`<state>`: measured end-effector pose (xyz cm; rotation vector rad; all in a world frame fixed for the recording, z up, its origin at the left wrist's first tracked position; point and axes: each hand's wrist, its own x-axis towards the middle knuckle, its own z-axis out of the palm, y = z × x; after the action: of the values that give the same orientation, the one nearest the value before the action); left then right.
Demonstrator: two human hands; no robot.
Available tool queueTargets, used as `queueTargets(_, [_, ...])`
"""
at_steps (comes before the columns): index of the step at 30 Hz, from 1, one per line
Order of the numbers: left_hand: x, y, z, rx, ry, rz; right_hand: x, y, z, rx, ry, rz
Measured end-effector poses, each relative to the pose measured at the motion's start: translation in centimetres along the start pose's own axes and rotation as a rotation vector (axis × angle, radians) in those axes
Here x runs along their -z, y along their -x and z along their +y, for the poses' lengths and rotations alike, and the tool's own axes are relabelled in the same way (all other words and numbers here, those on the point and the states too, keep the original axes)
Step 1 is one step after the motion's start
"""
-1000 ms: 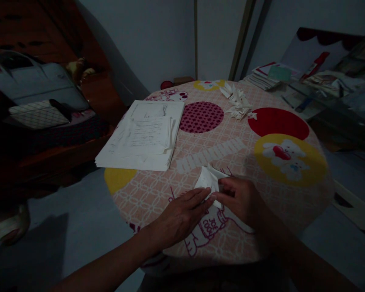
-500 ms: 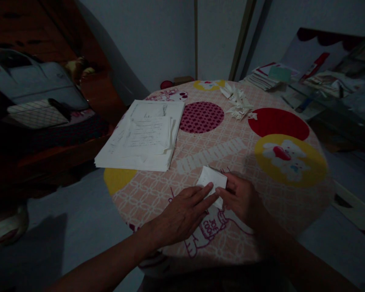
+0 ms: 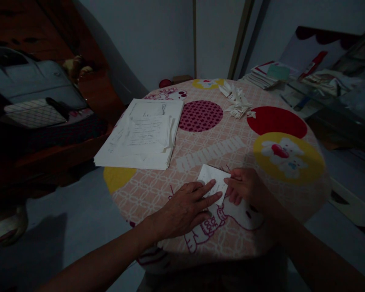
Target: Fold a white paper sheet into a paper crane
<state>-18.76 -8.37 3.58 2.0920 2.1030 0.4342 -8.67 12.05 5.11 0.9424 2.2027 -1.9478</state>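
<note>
1. A small white folded piece of paper point(image 3: 213, 177) is lying flat on the round table covered with a pink patterned cloth point(image 3: 219, 152), near the table's front edge and just in front of the person.
2. The left hand point(image 3: 185, 209) is resting palm down on the cloth, its fingers point(image 3: 209, 188) stretching out straight and spread, and their tips are pressing on the near left part of the paper.
3. The right hand point(image 3: 246, 187) is sitting at the paper's right edge with its fingers curling inward and touching that edge; the dim light is hiding whether they are pinching the paper.
4. A thick stack of white printed sheets point(image 3: 142, 138) is lying on the left side of the table, well apart from both hands.
5. A loose pile of small white folded paper shapes point(image 3: 237, 102) is sitting at the far side of the table, beside a red circle on the cloth.
</note>
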Motion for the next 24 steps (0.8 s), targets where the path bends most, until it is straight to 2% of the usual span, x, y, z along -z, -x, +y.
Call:
queueTargets(4, [-0.1,-0.1,-0.1,-0.021,0.003,0.022,0.4,-0.4,0.0,-0.008,0.046,0.019])
queueTargets(11, [-0.4,0.0,-0.2,-0.027,-0.040,0.006,0.2,-0.2,-1.3,-0.032,0.216,0.152])
queueTargets(21, [-0.1,0.0,0.0,-0.049,-0.068,-0.036,0.0,-0.4,-1.4,-0.078,0.263,0.131])
queueTargets(24, [0.0,-0.1,0.1,-0.039,-0.096,-0.042,0.3,-0.5,-0.9,0.011,0.391,0.141])
